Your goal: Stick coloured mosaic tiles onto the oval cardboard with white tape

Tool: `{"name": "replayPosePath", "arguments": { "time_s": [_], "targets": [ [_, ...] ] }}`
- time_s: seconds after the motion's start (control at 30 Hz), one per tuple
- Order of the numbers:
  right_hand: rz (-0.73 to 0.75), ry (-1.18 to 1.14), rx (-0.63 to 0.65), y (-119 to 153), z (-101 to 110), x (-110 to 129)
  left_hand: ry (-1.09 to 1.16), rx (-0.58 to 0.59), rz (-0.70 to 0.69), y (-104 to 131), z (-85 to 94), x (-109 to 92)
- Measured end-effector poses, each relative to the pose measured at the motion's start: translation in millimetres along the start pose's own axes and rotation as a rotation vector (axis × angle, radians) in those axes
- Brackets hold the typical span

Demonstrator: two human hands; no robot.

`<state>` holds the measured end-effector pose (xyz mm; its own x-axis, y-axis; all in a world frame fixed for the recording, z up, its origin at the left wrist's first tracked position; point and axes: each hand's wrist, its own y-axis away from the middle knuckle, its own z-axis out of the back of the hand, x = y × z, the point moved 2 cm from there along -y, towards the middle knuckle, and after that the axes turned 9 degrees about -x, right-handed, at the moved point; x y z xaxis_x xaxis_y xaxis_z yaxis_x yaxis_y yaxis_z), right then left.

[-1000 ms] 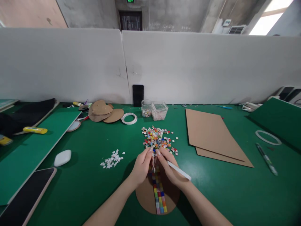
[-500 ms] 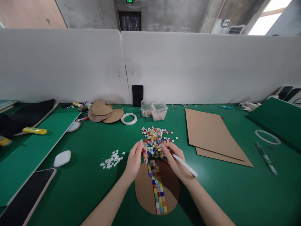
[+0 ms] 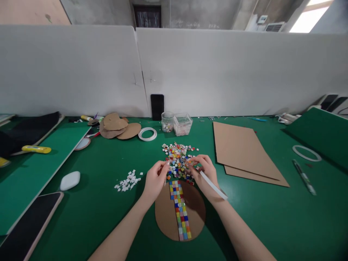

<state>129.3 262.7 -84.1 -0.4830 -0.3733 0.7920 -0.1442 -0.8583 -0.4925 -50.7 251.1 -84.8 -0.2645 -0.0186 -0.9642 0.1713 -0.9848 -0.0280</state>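
My left hand (image 3: 157, 178) is closed in a pinch at the left edge of a heap of coloured mosaic tiles (image 3: 178, 159); whatever is between its fingertips is too small to name. My right hand (image 3: 205, 175) holds a white stick-like tool (image 3: 213, 185) against the palm, its fingertips over the heap's right side. Below both hands lies a round cardboard disc (image 3: 165, 214), with a band of coloured square tiles (image 3: 181, 210) running down its middle. Small white squares (image 3: 129, 181) are scattered left of my left hand.
Two clear containers (image 3: 168, 122) stand behind the heap, near a white tape roll (image 3: 147, 134) and a black phone (image 3: 157, 107). Cardboard sheets (image 3: 241, 148) lie right. At left are cardboard discs (image 3: 130, 131), a white case (image 3: 70, 180) and another phone (image 3: 32, 221).
The view has tilted down slightly, shifting everything up in the picture. My right hand's fingers have spread a little over the heap, while my left hand stays pinched.
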Motion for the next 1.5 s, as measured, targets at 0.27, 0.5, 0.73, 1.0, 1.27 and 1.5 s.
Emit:
{"name": "replayPosePath", "arguments": {
  "time_s": [0.27,0.5,0.73,1.0,1.27,1.5],
  "targets": [
    [-0.002,0.021,0.017,-0.1,1.3,0.0,-0.155,-0.02,-0.147,0.7,1.2,-3.7],
    [-0.004,0.027,0.04,0.7,-0.1,-2.2,-0.153,0.015,-0.149,-1.3,-0.2,-0.2],
    [-0.018,0.02,0.036,0.0,0.0,-3.2,-0.115,0.022,-0.119,-3.8,1.8,4.1],
    [0.038,0.077,0.025,-0.9,1.5,-3.5,-0.115,0.025,-0.133,-3.2,-0.5,5.6],
    [0.025,0.081,0.043,-1.4,2.1,-2.5,-0.129,-0.003,-0.088,-1.5,-0.2,3.9],
    [0.027,0.078,0.021,-2.6,2.0,-1.1,-0.141,0.02,-0.073,1.5,-2.8,3.0]
  ]
}}
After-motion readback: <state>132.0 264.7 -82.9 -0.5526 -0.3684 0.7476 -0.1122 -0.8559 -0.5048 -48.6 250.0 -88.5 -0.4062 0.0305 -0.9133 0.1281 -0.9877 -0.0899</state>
